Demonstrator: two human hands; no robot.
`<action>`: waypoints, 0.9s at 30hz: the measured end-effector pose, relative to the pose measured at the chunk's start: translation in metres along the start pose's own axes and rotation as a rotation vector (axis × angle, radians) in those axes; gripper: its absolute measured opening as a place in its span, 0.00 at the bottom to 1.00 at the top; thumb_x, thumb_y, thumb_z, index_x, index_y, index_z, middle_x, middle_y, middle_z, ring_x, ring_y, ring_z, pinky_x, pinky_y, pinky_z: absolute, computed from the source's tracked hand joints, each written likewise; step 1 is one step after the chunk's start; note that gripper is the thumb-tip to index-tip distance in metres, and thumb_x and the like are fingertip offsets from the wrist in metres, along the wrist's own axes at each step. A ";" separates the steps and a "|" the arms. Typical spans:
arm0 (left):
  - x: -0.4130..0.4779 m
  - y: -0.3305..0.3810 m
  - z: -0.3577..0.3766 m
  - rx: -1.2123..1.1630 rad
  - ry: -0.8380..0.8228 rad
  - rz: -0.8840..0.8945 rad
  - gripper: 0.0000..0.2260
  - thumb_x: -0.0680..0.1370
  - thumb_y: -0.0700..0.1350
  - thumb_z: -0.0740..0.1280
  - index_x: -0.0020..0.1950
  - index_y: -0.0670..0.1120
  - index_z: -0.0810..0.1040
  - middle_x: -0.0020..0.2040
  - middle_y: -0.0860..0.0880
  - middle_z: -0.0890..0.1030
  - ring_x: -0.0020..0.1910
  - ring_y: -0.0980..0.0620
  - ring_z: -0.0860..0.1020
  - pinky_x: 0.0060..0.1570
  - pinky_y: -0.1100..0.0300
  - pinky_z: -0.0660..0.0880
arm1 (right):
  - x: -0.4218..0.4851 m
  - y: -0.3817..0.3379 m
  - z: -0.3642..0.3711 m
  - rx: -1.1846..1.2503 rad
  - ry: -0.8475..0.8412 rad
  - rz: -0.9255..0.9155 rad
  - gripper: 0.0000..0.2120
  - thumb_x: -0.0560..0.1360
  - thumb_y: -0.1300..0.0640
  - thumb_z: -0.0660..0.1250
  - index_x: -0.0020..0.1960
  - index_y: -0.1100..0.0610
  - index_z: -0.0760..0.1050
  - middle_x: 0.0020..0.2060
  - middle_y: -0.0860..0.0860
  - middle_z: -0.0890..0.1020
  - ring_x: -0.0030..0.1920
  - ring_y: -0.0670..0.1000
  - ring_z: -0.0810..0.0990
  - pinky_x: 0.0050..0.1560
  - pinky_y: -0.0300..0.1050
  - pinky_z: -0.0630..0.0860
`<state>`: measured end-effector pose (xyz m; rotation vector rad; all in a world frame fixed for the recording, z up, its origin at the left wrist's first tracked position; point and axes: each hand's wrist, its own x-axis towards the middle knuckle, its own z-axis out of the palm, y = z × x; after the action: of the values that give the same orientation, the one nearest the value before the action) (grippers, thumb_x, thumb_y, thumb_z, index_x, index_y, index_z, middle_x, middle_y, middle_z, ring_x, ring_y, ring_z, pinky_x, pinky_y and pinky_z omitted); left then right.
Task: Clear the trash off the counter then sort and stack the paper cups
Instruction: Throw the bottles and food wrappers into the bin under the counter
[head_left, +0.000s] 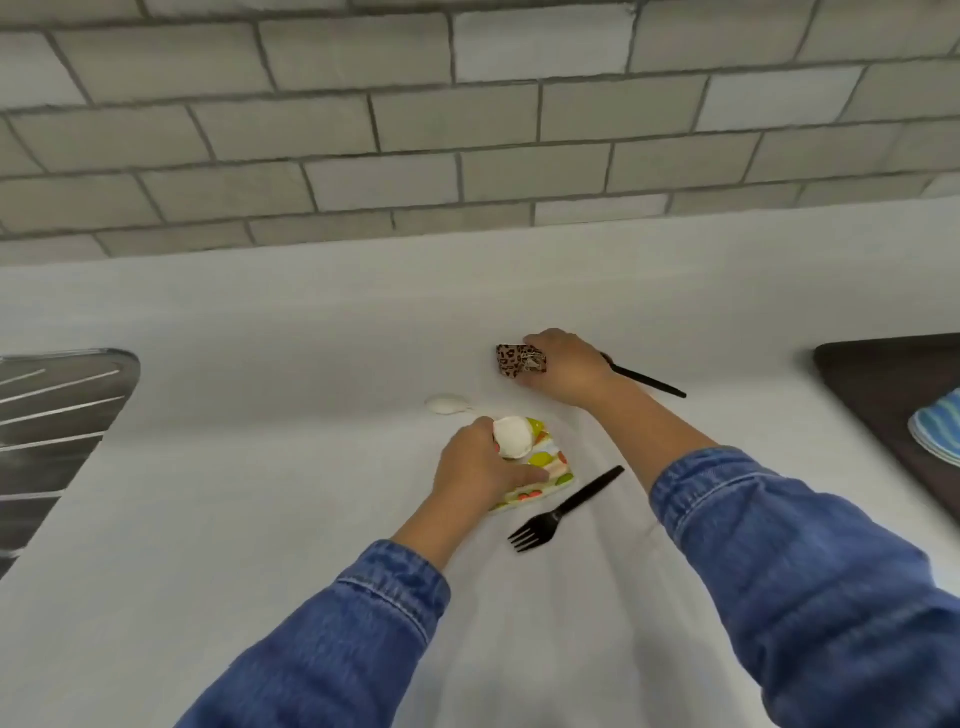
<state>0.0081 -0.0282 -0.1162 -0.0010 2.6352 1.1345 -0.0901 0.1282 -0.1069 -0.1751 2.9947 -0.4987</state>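
My left hand (475, 465) grips a white crumpled ball (513, 437) and a folded napkin with a colourful fruit print (545, 467), which lies on the white counter (260, 467). Farther back, my right hand (566, 369) pinches a folded leopard-print napkin (519, 360). A black plastic utensil (647, 383) sticks out from under that hand to the right; I cannot tell if the hand holds it. A black plastic fork (563, 512) lies loose between my forearms. A white plastic spoon (447, 404) rests left of the napkins.
A steel sink drainboard (57, 441) sits at the left edge. At the right, a dark tray (872, 384) carries blue striped paper ware (937, 431). A grey tiled wall (467, 130) rises behind the counter.
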 end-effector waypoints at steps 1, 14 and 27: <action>-0.001 0.000 -0.006 -0.046 -0.006 0.002 0.27 0.65 0.50 0.78 0.60 0.46 0.75 0.56 0.49 0.78 0.52 0.51 0.77 0.50 0.60 0.73 | 0.007 0.002 0.003 -0.013 -0.055 -0.009 0.33 0.76 0.44 0.65 0.76 0.54 0.60 0.72 0.54 0.66 0.71 0.56 0.65 0.68 0.47 0.64; -0.103 -0.069 -0.100 -0.426 0.261 0.036 0.20 0.70 0.38 0.74 0.58 0.54 0.74 0.49 0.58 0.80 0.47 0.61 0.79 0.41 0.74 0.74 | -0.012 -0.060 0.017 0.256 0.423 -0.175 0.11 0.79 0.56 0.63 0.56 0.59 0.81 0.49 0.56 0.82 0.48 0.54 0.79 0.44 0.41 0.69; -0.293 -0.261 -0.159 -0.492 0.027 0.016 0.24 0.68 0.36 0.75 0.52 0.61 0.73 0.50 0.54 0.80 0.48 0.56 0.81 0.45 0.61 0.80 | -0.307 -0.307 0.113 1.145 0.092 -0.135 0.07 0.70 0.60 0.72 0.41 0.48 0.80 0.32 0.38 0.83 0.33 0.36 0.79 0.34 0.26 0.70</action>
<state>0.2786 -0.3531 -0.1255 -0.0916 2.3103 1.7645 0.2563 -0.1561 -0.0881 -0.2379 2.2753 -2.0942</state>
